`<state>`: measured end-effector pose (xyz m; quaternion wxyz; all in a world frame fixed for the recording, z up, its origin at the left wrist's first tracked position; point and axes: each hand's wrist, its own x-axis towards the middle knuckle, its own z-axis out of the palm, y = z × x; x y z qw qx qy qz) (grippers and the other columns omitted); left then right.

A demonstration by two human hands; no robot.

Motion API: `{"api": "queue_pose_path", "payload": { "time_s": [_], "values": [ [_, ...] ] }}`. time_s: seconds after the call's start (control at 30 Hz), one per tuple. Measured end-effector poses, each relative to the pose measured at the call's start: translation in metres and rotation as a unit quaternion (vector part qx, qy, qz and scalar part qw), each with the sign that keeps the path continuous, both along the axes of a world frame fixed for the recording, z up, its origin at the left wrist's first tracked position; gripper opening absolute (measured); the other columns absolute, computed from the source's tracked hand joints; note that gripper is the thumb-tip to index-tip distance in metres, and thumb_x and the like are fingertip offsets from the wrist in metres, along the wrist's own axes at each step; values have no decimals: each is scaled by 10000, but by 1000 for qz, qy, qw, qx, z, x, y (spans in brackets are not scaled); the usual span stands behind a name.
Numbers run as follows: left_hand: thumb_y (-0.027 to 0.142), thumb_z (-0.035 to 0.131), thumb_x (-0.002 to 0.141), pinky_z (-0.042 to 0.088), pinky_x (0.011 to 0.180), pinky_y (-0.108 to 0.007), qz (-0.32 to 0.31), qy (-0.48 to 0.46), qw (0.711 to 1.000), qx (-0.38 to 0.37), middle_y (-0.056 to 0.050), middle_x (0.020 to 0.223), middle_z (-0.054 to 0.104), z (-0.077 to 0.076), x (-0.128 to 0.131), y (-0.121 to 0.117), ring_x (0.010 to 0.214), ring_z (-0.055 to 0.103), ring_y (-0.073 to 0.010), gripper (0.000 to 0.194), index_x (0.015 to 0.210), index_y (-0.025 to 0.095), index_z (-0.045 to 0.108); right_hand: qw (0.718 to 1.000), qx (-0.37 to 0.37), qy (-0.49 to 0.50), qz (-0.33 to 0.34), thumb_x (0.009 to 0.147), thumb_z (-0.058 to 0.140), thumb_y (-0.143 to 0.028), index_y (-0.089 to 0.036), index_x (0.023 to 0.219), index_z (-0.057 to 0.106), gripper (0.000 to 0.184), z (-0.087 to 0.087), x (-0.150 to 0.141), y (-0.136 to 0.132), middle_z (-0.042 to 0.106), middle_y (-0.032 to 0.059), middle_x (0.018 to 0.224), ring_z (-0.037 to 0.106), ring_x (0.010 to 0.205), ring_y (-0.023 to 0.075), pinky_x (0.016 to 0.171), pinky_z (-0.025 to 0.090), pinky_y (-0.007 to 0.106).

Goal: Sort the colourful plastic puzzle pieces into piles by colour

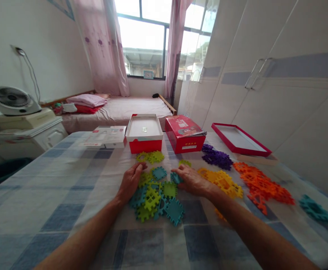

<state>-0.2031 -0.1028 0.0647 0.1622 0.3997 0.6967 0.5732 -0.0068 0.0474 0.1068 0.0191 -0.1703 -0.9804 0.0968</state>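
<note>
A mixed pile of toothed plastic building pieces, green (152, 198) and teal (175, 211), lies on the checked cloth between my hands. My left hand (130, 182) is at the pile's left edge, fingers curled with thumb and fingertips together beside a green piece. Whatever it may hold is hidden. My right hand (193, 179) pinches a teal toothed piece (175, 177) at the pile's upper right. Another teal piece (159, 173) lies flat between the hands. Yellow-green pieces (152, 156) form a small group just beyond.
Purple (218, 158), yellow (222, 182) and orange pieces (262, 183) lie in heaps to the right, with a teal stack (315, 208) at far right. Behind stand a red box with a white tray (145, 145), a red closed box (184, 137), a flat white box (107, 135) and a red-rimmed lid (239, 138).
</note>
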Motion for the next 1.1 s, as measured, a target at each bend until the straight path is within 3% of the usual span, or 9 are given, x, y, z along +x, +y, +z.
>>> {"api": "queue_pose_path", "payload": {
  "time_s": [0.13,0.27,0.43,0.6,0.77,0.97,1.1],
  "values": [
    [505,390,834,426,943,-345,3,15,1000,-21,-84,1026,690,-1,-2,-2,1008,612,-222,483,1056,138,612,999,-24,30,5,687,640,-212,-180,1114,589,432,-4,1,3,535,89,1061,507,996,211,854,401,309],
    [527,405,818,413,951,-356,10,23,999,-30,-73,1036,687,-4,-7,-1,1014,604,-231,476,1038,164,620,997,-16,55,-59,670,670,-273,-106,1009,567,392,-2,2,3,557,114,992,519,940,223,823,418,328],
    [491,386,838,421,933,-352,3,22,1000,-13,-81,1007,692,0,0,-1,995,610,-223,457,1031,148,619,982,-72,143,-98,713,663,-407,-114,1151,486,556,9,-13,-5,560,101,1023,533,933,195,821,416,303],
    [457,386,850,438,909,-340,7,12,1000,-4,-83,1000,693,1,2,1,978,617,-212,437,1044,140,615,994,-81,58,-49,650,705,-446,-143,1136,567,590,7,-48,-13,534,136,1108,516,1008,258,851,402,341],
    [447,389,849,436,916,-346,5,24,1000,-9,-75,992,694,0,2,1,975,617,-212,423,1039,146,618,992,-89,43,-80,601,733,-456,-145,1039,587,557,-1,-63,-13,536,130,1081,515,1012,272,825,408,333],
    [483,373,840,426,941,-353,3,48,998,-31,-74,1021,691,3,0,0,1000,609,-219,459,1044,150,615,984,-90,97,-120,700,677,-336,-182,1020,484,405,-1,-54,-30,593,50,964,549,894,189,730,396,262],
    [535,384,806,421,965,-377,7,75,996,-52,-54,1039,690,0,-4,-3,1026,602,-237,483,1013,177,632,959,-116,222,-135,798,561,-284,-215,937,460,185,16,-21,-41,591,6,868,556,795,152,683,385,240]
  ]
}}
